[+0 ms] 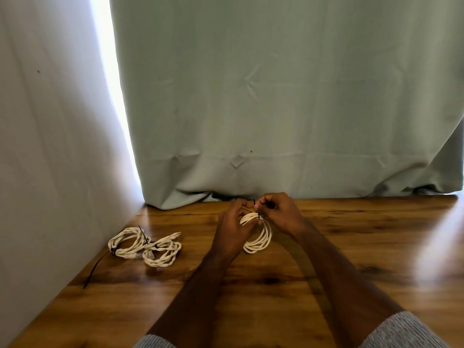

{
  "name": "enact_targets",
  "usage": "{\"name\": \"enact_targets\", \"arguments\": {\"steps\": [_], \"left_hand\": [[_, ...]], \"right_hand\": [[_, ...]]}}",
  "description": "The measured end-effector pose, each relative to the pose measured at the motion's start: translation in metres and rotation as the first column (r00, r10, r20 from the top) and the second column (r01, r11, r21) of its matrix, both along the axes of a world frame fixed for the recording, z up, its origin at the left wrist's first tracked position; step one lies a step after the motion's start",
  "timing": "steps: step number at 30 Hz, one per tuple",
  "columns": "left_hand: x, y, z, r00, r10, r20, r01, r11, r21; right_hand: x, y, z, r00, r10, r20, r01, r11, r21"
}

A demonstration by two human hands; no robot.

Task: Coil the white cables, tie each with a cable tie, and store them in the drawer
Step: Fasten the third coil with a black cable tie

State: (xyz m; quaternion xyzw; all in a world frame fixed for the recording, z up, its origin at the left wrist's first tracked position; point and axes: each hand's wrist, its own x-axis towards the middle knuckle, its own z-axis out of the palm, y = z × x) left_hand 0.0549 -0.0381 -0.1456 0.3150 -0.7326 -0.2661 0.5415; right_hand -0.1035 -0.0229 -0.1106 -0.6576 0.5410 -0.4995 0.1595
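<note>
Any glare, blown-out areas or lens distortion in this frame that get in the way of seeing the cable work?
Head view: a blown-out strip of daylight beside the curtain; glare streaks on the table at right; wide-angle bowing at the edges; slightly soft overall, yet the coil and black cable tie in both hands stay readable.

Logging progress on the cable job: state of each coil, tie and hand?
Held coil: coiled, being tied.
Black cable tie: around held coil, pinched.
Far-left coil: tied, on table.
Middle coil: coiled, on table.
Left hand: grips coil.
Right hand: pinches tie.
</note>
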Motion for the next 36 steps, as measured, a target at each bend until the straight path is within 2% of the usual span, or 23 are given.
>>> {"name": "enact_targets", "arguments": {"steps": [4,10,18,25,36], "left_hand": [[-0.002,0.007,0.003,0.986,-0.044,-0.16,0.044,0.999,-0.007],[-0.005,0.008,0.003,0.934,-0.124,-0.334,0.175,0.977,0.125],[-0.005,0.008,0.002,0.96,-0.125,-0.252,0.147,0.987,0.069],[-0.008,0.01,0.003,0.907,-0.142,-0.397,0.229,0.956,0.182],[-0.011,0.01,0.001,0.901,-0.141,-0.411,0.243,0.948,0.207]], "right_hand": [[0.007,0.002,-0.005,0.997,0.003,0.072,0.008,0.989,-0.145],[0.013,-0.001,-0.009,0.979,0.024,0.201,0.017,0.98,-0.198],[0.016,0.0,-0.009,0.955,0.081,0.285,-0.023,0.979,-0.201],[0.02,-0.002,-0.009,0.928,0.143,0.344,-0.067,0.973,-0.222],[0.02,-0.003,-0.011,0.919,0.056,0.39,0.028,0.978,-0.206]]}}
